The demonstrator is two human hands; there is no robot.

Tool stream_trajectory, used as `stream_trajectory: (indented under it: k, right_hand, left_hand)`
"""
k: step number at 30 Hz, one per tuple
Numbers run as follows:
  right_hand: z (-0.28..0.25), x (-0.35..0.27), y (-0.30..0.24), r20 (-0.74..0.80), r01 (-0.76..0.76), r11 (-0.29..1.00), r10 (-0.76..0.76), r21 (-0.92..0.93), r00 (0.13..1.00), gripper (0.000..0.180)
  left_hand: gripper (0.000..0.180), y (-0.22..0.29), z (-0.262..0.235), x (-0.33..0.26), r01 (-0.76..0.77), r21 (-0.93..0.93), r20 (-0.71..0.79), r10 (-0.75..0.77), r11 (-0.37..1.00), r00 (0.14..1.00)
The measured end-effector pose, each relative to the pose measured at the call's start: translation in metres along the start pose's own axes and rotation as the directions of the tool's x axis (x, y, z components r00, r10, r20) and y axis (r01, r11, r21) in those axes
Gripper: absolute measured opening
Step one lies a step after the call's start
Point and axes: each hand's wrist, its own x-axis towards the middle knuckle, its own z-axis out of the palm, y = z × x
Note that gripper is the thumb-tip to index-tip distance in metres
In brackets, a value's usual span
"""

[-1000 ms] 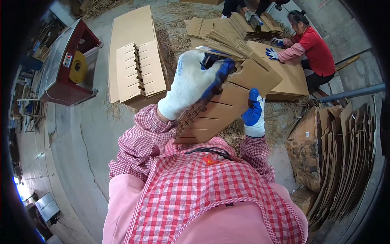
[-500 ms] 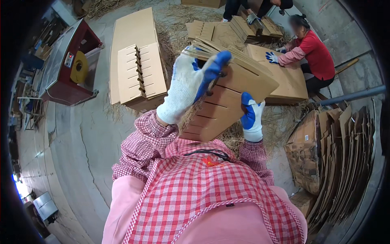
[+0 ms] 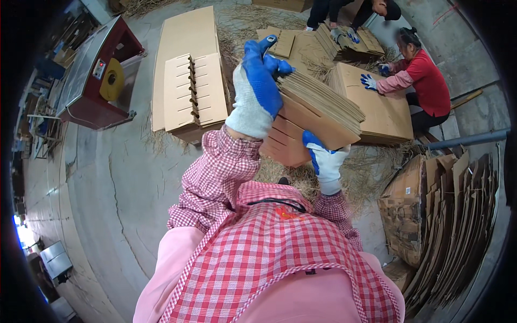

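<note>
My right hand (image 3: 327, 161), in a white glove with a blue palm, grips the lower right of a thick stack of slotted cardboard sheets (image 3: 307, 121). The stack is tilted in front of me, with its layered edges facing up. My left hand (image 3: 256, 86), gloved the same way, is raised at the stack's upper left end. Its fingers are bent and apart, with the tips near the top edges and nothing visible held in them. Whether they touch the cardboard is unclear.
Slotted cardboard piles (image 3: 204, 91) stand on the left, one with a row of dark slots. A co-worker in red (image 3: 428, 81) leans over a cardboard pile (image 3: 385, 116); another person's hands are beyond. Flattened cardboard (image 3: 452, 215) leans on the right. A red machine (image 3: 86, 97) stands left.
My left hand has come off the stack's left edge and turned, showing more of its blue palm. The stack has tipped, so more of its layered edges face me. My right hand still holds it.
</note>
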Motion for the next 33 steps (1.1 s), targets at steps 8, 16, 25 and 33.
stream_trajectory:
  k: [8,16,25,33]
  right_hand:
    - [0.038,-0.008,0.011,-0.112,-0.015,1.000,0.015,-0.001,0.994,0.045]
    - [0.026,-0.005,0.044,-0.005,-0.108,0.987,0.110,0.121,0.994,0.046]
    - [0.014,-0.003,0.045,0.108,0.083,0.981,-0.065,-0.175,0.992,0.074]
    - [0.057,-0.027,0.013,0.122,-0.152,0.945,0.121,0.291,0.985,0.039]
  left_hand:
    - [0.043,-0.009,0.011,0.016,-0.281,-0.015,-0.155,0.276,0.960,0.949]
    - [0.042,0.006,-0.012,0.018,-0.080,-0.020,-0.101,0.077,0.997,0.992]
    - [0.035,0.024,-0.023,0.013,0.197,-0.170,-0.088,-0.214,0.966,0.973]
    - [0.035,0.016,-0.006,0.027,-0.059,-0.259,-0.117,0.029,0.964,0.993]
